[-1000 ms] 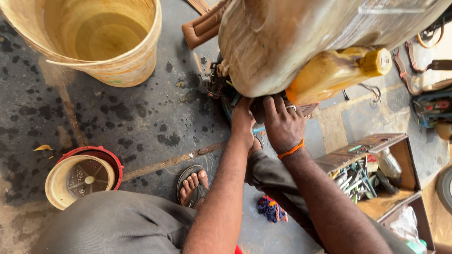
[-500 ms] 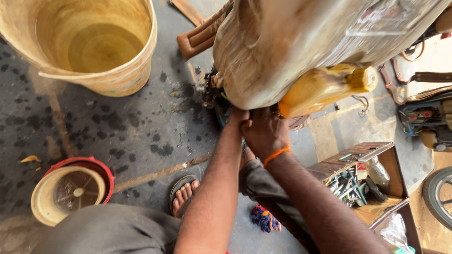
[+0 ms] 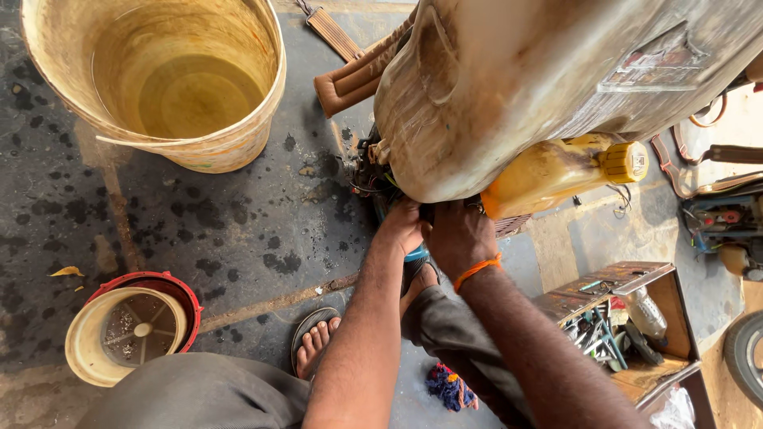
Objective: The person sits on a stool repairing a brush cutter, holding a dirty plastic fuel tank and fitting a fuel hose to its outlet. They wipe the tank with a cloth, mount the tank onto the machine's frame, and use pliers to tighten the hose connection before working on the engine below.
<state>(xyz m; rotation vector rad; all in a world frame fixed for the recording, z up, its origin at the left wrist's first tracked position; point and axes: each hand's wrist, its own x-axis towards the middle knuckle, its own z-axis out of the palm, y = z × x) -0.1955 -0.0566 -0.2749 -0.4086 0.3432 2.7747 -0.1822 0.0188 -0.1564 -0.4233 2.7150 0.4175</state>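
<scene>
- Right now I am working both hands at the dark mechanism [image 3: 373,171] under the dirty tank [image 3: 509,87], beside the yellow bottle [image 3: 556,171].
- My left hand [image 3: 404,226] and right hand [image 3: 459,238] are curling in; whether they are clamping anything, I cannot tell.
- I am judging that slow, steady pressure works best here, with my sandalled foot [image 3: 314,343] planted on the oil-spotted floor [image 3: 199,230].

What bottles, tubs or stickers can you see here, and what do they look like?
Yellow plastic bottle: lies beside the big tank, above the right hand; yellow cap with a small square label.
Big cream bucket: top left, round, stained.
Clear bottle: in the wooden toolbox, lower right.
</scene>
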